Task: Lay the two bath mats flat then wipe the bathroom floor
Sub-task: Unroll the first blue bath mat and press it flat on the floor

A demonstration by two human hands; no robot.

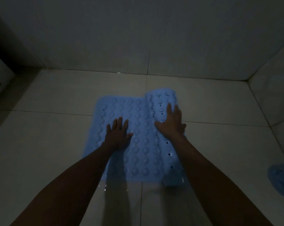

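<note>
Blue bath mat [138, 144] lies on the white tiled floor [56, 128], its right part curled into a roll. Left hand [117, 133] presses flat, fingers spread, on the flat part; right hand [171, 123] rests open on the roll. Second blue mat [282, 178] sits at far right.

Both bare forearms reach forward and down, roughly parallel. The left hand [117, 134] lies palm down, its fingers [120, 123] straight and slightly spread. The right hand [171, 123], just beside it and slightly farther forward, also presses palm down with fingers straight.
</note>
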